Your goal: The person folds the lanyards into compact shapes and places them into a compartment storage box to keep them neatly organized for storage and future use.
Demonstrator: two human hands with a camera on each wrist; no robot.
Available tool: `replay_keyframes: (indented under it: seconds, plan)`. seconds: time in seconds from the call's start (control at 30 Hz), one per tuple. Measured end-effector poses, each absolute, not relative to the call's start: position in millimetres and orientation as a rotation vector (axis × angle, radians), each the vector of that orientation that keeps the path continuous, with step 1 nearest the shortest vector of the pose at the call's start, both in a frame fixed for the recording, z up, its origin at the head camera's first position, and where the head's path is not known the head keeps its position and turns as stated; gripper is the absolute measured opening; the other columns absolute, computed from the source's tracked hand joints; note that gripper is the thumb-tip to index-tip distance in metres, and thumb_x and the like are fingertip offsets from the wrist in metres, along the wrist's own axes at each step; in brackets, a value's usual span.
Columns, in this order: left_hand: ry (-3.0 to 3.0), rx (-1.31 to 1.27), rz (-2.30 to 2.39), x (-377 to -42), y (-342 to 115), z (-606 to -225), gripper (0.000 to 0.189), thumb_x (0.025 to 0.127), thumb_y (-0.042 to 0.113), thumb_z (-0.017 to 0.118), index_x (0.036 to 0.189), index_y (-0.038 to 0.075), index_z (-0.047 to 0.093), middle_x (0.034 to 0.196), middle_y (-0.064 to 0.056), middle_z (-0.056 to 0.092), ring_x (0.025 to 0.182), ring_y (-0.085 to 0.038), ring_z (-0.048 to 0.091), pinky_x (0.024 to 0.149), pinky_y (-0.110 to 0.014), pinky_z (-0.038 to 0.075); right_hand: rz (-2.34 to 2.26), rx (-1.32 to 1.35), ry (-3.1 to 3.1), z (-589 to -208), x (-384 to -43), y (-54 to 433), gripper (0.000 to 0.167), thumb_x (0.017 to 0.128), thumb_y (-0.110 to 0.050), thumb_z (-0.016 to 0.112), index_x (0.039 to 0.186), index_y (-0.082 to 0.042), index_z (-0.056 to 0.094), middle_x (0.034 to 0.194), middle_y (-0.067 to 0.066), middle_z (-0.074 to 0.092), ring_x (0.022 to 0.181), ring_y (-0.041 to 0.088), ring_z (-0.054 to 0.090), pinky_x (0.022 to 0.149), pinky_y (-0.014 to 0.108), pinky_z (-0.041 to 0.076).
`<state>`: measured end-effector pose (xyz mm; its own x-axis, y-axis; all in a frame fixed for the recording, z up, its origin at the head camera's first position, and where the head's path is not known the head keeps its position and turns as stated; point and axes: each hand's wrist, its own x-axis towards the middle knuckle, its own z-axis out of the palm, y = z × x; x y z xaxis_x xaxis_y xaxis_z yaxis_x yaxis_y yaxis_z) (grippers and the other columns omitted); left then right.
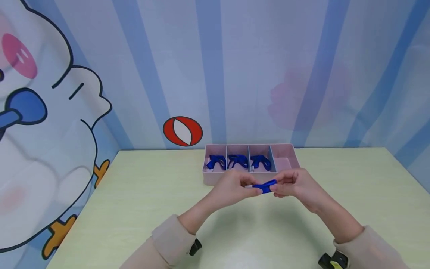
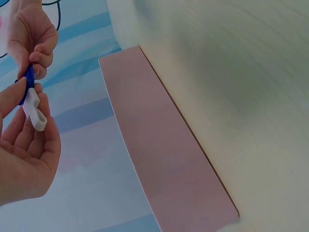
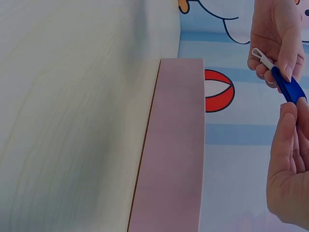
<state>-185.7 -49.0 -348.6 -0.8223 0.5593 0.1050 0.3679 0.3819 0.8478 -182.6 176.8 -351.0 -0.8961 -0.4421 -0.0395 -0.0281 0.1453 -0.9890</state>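
Note:
A folded blue lanyard (image 1: pixel 265 186) with a white plastic hook (image 2: pixel 35 110) is stretched between both hands, in front of the pink box. My left hand (image 1: pixel 233 186) pinches it between thumb and fingers near the hook end, and the hook sticks out past those fingers. The opposite end of the blue strap (image 3: pixel 288 88) is pinched by my right hand (image 1: pixel 299 186). Behind them, more blue lanyards (image 1: pixel 238 161) lie bundled in the three left compartments of the pink box (image 1: pixel 212 178), one bundle in each.
The pink box stands at the back of the pale wooden table (image 1: pixel 151 194), against a striped blue backdrop (image 1: pixel 242 74) with cartoon figures. Thin dividers part its compartments, the rightmost (image 1: pixel 283 162) showing bare pink. Both forearms reach over the table's front part.

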Motion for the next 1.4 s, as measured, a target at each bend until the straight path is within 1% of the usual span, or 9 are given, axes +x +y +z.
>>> replay_keyframes:
  seconds: [0.17, 0.43, 0.53, 0.67, 0.83, 0.93, 1.07, 1.13, 1.4]
  plan:
    - [2.435, 0.79, 1.452, -188, -48, -351, 0.01, 0.085, 0.02, 0.07, 0.093, 0.015, 0.074, 0.074, 0.007, 0.064, 0.067, -0.012, 0.052, 0.056, -0.022, 0.043, -1.785, -0.465, 2.146, -353, -187, 180, 0.032, 0.086, -0.009, 0.067, 0.105, 0.015, 0.06, 0.081, 0.002, 0.069, 0.074, 0.018, 0.067, 0.073, 0.03, 0.055]
    - [2.414, 0.756, 1.517, -191, -46, -354, 0.017, 0.085, 0.02, 0.069, 0.101, 0.014, 0.074, 0.081, 0.006, 0.066, 0.072, -0.013, 0.053, 0.061, -0.023, 0.046, -1.683, -0.491, 2.274, -355, -196, 191, 0.037, 0.085, -0.015, 0.069, 0.11, 0.011, 0.061, 0.089, 0.008, 0.069, 0.08, 0.021, 0.066, 0.077, 0.031, 0.054]
    - [2.442, 0.756, 1.516, -192, -46, -355, 0.021, 0.085, 0.02, 0.069, 0.104, 0.012, 0.072, 0.085, 0.006, 0.067, 0.074, -0.011, 0.054, 0.063, -0.022, 0.049, -1.68, -0.44, 2.39, -355, -202, 199, 0.04, 0.087, -0.02, 0.067, 0.113, 0.009, 0.06, 0.096, 0.006, 0.068, 0.084, 0.015, 0.064, 0.078, 0.029, 0.053]
    - [2.468, 0.731, 1.519, -194, -46, -358, 0.023, 0.085, 0.019, 0.07, 0.106, 0.01, 0.072, 0.089, 0.006, 0.067, 0.078, -0.008, 0.056, 0.066, -0.021, 0.051, -1.682, -0.315, 2.593, -360, -213, 214, 0.042, 0.09, -0.025, 0.064, 0.117, 0.007, 0.059, 0.102, -0.001, 0.065, 0.087, 0.004, 0.06, 0.077, 0.019, 0.051]
    - [2.495, 0.725, 1.521, -197, -46, -361, 0.022, 0.084, 0.018, 0.07, 0.105, 0.01, 0.072, 0.09, 0.004, 0.068, 0.078, -0.009, 0.056, 0.066, -0.022, 0.051, -1.681, -0.179, 2.742, -372, -229, 228, 0.04, 0.092, -0.023, 0.06, 0.121, 0.005, 0.057, 0.1, -0.007, 0.061, 0.086, -0.002, 0.055, 0.074, 0.013, 0.049]
    - [2.517, 0.733, 1.513, -200, -46, -362, 0.022, 0.084, 0.018, 0.071, 0.104, 0.009, 0.072, 0.092, 0.003, 0.069, 0.078, -0.008, 0.057, 0.066, -0.022, 0.051, -1.717, -0.118, 2.754, -379, -238, 232, 0.042, 0.092, -0.021, 0.06, 0.124, 0.006, 0.055, 0.102, 0.0, 0.061, 0.083, -0.004, 0.054, 0.073, 0.013, 0.049]
    - [2.525, 0.711, 1.517, -203, -44, -364, 0.023, 0.084, 0.019, 0.071, 0.104, 0.009, 0.072, 0.095, 0.002, 0.069, 0.08, -0.008, 0.057, 0.067, -0.021, 0.051, -1.75, -0.068, 2.7, -387, -248, 236, 0.046, 0.093, -0.018, 0.058, 0.129, 0.009, 0.047, 0.117, 0.022, 0.055, 0.079, -0.009, 0.053, 0.072, 0.016, 0.052]
    - [2.533, 0.687, 1.524, -206, -42, -365, 0.023, 0.083, 0.019, 0.071, 0.104, 0.009, 0.072, 0.096, 0.002, 0.068, 0.081, -0.008, 0.057, 0.068, -0.02, 0.051, -1.742, -0.05, 2.649, -390, -252, 237, 0.048, 0.094, -0.017, 0.056, 0.132, 0.01, 0.043, 0.123, 0.029, 0.049, 0.079, -0.01, 0.052, 0.072, 0.018, 0.053]
    - [2.569, 0.667, 1.557, -216, -37, -369, 0.02, 0.082, 0.017, 0.073, 0.1, 0.008, 0.073, 0.094, 0.0, 0.068, 0.08, -0.008, 0.058, 0.067, -0.02, 0.05, -1.699, 0.05, 2.539, -399, -265, 240, 0.05, 0.097, -0.017, 0.047, 0.136, 0.011, 0.035, 0.127, 0.03, 0.046, 0.077, -0.004, 0.054, 0.072, 0.023, 0.054]
